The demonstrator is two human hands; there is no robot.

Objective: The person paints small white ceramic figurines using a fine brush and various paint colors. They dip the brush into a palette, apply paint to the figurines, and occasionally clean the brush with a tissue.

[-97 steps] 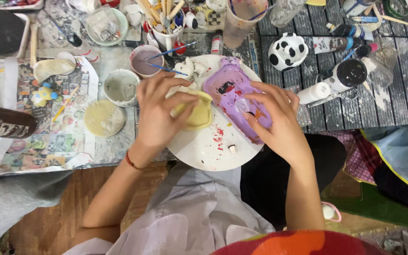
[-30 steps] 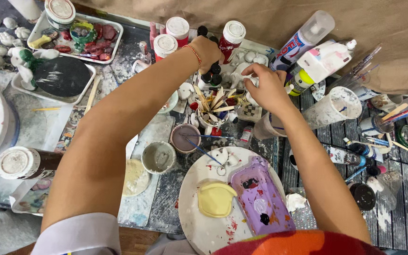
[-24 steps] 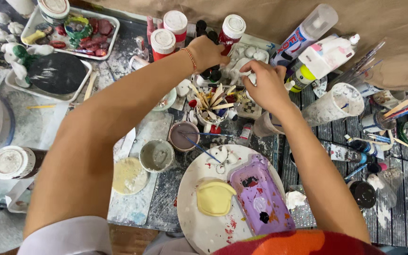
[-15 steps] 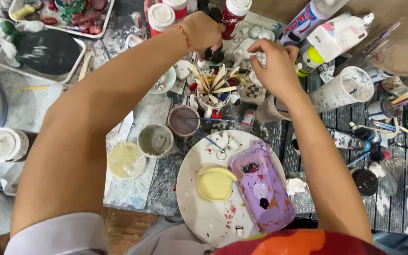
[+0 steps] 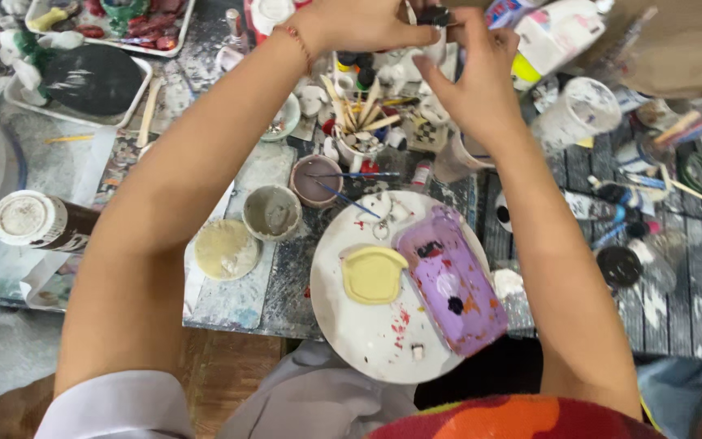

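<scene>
- Black cap [image 5: 435, 15], small and dark, sits beyond the brush cup [image 5: 359, 134], pinched between both hands.
- Left hand [image 5: 359, 24] grips it from the left, fingers narrow.
- Right hand [image 5: 473, 77] closes on it from the right, equally near; long axis unclear.

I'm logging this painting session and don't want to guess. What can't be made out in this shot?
- Small dark-capped item between left hand and right hand: head view, fingers and top edge hide most of it.
- Red tray: cut off by top edge.
- Brush cup: brush tips too small and blurred.
</scene>
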